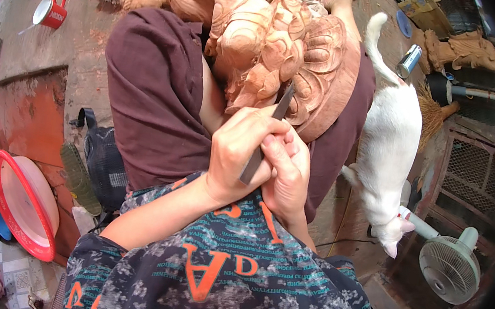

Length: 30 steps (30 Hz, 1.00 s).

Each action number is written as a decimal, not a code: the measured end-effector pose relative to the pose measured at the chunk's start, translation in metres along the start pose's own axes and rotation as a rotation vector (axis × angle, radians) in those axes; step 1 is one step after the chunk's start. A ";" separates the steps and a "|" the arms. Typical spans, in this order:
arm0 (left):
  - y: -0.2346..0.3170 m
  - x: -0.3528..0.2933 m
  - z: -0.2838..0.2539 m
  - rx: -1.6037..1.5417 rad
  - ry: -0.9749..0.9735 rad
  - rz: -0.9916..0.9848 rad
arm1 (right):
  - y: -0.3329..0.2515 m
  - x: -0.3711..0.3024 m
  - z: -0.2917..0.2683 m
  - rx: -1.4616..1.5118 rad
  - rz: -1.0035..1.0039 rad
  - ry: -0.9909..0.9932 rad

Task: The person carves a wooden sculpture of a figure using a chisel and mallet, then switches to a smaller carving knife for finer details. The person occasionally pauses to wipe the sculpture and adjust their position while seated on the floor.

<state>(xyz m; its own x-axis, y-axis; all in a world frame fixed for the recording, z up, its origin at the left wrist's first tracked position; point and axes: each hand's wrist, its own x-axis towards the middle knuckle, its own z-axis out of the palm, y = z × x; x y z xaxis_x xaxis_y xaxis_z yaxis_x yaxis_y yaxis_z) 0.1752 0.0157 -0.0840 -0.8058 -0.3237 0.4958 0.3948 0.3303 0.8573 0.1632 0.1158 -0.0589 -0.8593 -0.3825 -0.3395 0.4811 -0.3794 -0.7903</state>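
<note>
A carved wooden figure (pixel 243 35) lies across my lap, with rounded, layered forms and a broad base (pixel 342 83) cut in petal shapes. Its end points toward my hands. My left hand (pixel 237 144) is closed on a flat, dark metal carving chisel (pixel 253 166), fingers bent over it. The chisel's narrow tip reaches up beside the petal-carved base; whether it touches the wood I cannot tell. My right hand (pixel 289 174) is closed against the left one, its thumb and curled fingers around the chisel too. Part of the chisel is hidden under my fingers.
A white cat (pixel 389 152) lies close by my right knee. Farther right are a fan (pixel 449 269), a can (pixel 409 61) and another wooden carving (pixel 467 51). On the left stand a red mug (pixel 51 12), a red-rimmed basin (pixel 25 205) and a dark bag (pixel 106 163).
</note>
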 end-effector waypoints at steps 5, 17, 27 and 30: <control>0.000 0.004 0.002 0.019 0.033 -0.042 | -0.003 0.006 0.000 -0.055 0.004 0.022; -0.009 0.009 -0.007 -0.044 0.003 -0.052 | -0.002 0.014 -0.002 0.004 0.027 -0.105; 0.008 0.025 -0.012 0.080 -0.165 -0.083 | -0.026 0.009 0.003 0.098 0.203 -0.058; 0.011 0.026 -0.018 0.100 -0.150 0.005 | -0.029 0.003 0.015 0.091 0.150 -0.078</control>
<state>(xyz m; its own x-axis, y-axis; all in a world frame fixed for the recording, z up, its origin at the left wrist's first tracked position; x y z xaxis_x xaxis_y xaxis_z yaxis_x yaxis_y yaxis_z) 0.1663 -0.0048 -0.0588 -0.8635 -0.1885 0.4678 0.3594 0.4207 0.8330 0.1491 0.1128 -0.0294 -0.7623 -0.5037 -0.4065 0.6197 -0.3866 -0.6830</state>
